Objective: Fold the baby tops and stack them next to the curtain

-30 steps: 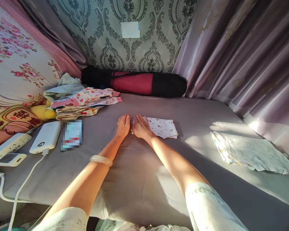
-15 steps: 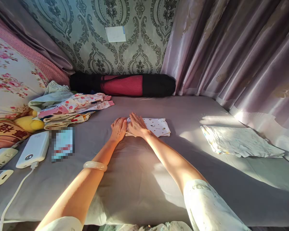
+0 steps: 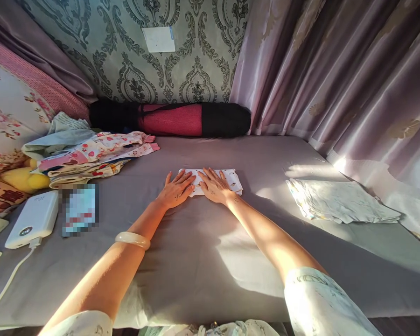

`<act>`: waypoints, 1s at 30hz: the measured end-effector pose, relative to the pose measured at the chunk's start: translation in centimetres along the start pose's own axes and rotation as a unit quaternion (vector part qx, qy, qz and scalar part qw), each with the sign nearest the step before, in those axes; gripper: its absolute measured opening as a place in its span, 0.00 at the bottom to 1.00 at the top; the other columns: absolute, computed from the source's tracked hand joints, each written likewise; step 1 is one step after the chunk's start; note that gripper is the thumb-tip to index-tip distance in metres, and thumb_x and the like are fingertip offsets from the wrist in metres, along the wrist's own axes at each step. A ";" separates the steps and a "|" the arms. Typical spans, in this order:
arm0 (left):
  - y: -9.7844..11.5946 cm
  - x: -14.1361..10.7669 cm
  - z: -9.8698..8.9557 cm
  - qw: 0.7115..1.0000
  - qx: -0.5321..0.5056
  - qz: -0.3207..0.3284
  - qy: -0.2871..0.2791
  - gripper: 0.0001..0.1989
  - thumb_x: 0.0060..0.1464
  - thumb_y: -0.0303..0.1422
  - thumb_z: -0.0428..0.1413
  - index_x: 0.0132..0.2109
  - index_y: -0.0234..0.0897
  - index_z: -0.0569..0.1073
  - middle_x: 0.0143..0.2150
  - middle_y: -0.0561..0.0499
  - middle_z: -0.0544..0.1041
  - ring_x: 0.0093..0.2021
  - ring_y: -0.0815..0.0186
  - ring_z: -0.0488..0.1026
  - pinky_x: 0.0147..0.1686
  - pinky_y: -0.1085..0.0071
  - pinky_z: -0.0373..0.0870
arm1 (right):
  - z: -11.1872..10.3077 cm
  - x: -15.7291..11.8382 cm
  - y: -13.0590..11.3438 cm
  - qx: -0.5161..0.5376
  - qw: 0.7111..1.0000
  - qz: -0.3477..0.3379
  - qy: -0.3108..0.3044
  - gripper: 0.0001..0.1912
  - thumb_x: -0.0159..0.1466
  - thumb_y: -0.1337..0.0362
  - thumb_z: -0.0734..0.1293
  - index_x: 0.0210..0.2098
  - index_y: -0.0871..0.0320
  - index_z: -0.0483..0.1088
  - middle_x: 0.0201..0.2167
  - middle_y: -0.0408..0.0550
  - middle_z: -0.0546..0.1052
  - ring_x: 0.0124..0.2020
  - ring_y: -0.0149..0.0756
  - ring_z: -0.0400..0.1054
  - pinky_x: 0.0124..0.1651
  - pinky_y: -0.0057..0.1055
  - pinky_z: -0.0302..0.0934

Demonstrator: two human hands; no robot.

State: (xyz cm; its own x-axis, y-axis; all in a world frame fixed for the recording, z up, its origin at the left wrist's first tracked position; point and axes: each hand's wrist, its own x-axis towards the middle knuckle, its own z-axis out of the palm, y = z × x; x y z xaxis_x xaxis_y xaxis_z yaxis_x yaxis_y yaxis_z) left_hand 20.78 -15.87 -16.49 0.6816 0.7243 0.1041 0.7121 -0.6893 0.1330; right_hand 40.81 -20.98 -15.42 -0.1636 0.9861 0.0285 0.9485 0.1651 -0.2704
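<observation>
A white folded cloth (image 3: 234, 180) with small dark prints, perhaps a garment, lies flat in the middle of the grey-covered surface (image 3: 196, 261). On its left part rests my left hand (image 3: 177, 189), palm down with the fingers spread. My right hand (image 3: 215, 185) presses flat on the cloth's middle, its fingers apart too. Both hands cover much of the cloth, and neither grips it. A pale bangle (image 3: 132, 239) sits on my left forearm.
Folded clothes (image 3: 98, 151) are piled at the left, near a white power bank (image 3: 35, 219) with a cable. Another folded pale cloth (image 3: 343, 203) lies at the right. A black and red roll (image 3: 171, 119) lines the back wall, beside curtains (image 3: 318, 70).
My right hand has slid rightward from the cloth's left end to its middle. My left hand has moved from the left edge onto the cloth and spread its fingers. The view has shifted slightly.
</observation>
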 end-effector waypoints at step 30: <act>-0.9 0.7 -0.3 0.996 -0.057 -0.048 -0.044 0.31 0.66 0.50 0.37 0.69 0.46 0.61 0.74 0.48 0.52 0.74 0.54 0.47 0.68 0.46 0.44 | -1.7 -2.4 3.7 -0.036 0.996 0.078 0.038 0.31 0.74 0.56 0.48 0.71 0.67 0.50 0.72 0.58 0.51 0.73 0.44 0.43 0.72 0.50 0.33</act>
State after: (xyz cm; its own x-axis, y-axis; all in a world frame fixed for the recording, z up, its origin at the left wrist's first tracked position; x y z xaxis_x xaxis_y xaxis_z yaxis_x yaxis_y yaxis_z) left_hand 20.53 -14.74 -16.26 0.6270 0.7790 -0.0015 0.7545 -0.6068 0.2501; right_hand 45.20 -22.71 -14.91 0.0053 0.9979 0.0644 0.9783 0.0081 -0.2070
